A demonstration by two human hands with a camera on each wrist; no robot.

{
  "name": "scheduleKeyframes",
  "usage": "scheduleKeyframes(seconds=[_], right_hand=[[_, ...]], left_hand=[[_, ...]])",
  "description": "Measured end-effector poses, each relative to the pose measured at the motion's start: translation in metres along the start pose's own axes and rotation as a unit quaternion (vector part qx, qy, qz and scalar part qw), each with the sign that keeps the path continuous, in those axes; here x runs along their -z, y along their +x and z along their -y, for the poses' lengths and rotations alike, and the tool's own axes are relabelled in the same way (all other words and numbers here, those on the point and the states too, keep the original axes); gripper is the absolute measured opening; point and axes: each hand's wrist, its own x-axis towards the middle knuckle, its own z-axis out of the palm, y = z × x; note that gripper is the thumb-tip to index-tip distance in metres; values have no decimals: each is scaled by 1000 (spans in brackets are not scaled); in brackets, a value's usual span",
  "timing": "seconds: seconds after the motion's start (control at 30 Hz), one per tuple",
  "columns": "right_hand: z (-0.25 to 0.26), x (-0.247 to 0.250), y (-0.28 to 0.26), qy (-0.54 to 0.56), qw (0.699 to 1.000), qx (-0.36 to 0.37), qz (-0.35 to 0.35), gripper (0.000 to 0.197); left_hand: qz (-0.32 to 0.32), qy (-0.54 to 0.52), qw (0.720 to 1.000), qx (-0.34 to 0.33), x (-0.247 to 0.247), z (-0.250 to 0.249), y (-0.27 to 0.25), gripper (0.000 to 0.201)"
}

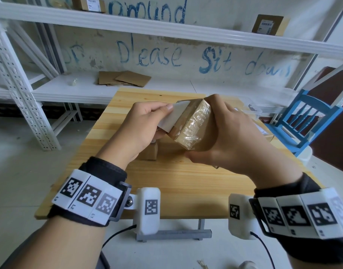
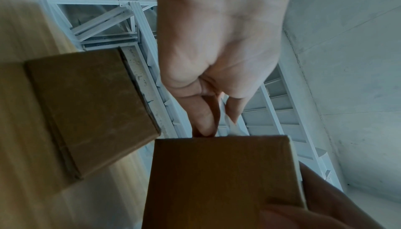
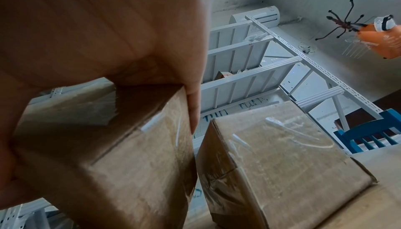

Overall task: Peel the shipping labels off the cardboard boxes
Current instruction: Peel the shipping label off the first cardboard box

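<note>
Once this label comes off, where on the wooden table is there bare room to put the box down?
The near strip of the light wooden table, between the wrists and the small brown cardboard box standing under the left hand, is bare, as is the left edge. The right side is crowded: another tape-wrapped cardboard box sits beside the taped box in the right hand.

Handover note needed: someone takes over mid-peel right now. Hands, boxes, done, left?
Left hand: pinches the white shipping label, partly lifted off the held box.
Right hand: grips that taped box, raised above the wooden table.
Done: label peeled partway, one edge still attached.
Left: pull it free. A small box stands on the table under the hands; a taped box lies to the right. Their labels cannot be judged.
</note>
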Motion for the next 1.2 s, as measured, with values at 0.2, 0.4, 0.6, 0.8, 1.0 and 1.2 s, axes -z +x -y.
scheduleKeyframes(seconds=[0.2,0.4,0.6,0.8,1.0,1.2], right_hand=[[1,-1,0,-7,1000,5,0,79],[1,-1,1,-6,1000,1,-2,79],[1,-1,1,-11,1000,-4,0,79],[4,1,0,-11,1000,-8,1,80],[5,1,0,-20,1000,-6,5,82],[6,2,0,-27,1000,-1,6,84]], left_hand=[[17,7,1000,-1,1,0,1,25],[24,13,1000,-9,2,1,1,28],[23,5,1000,-8,2,2,1,27],[20,19,1000,-15,1,2,0,27],[18,42,999,-13,3,1,2,26],[21,55,998,-17,5,1,2,26]])
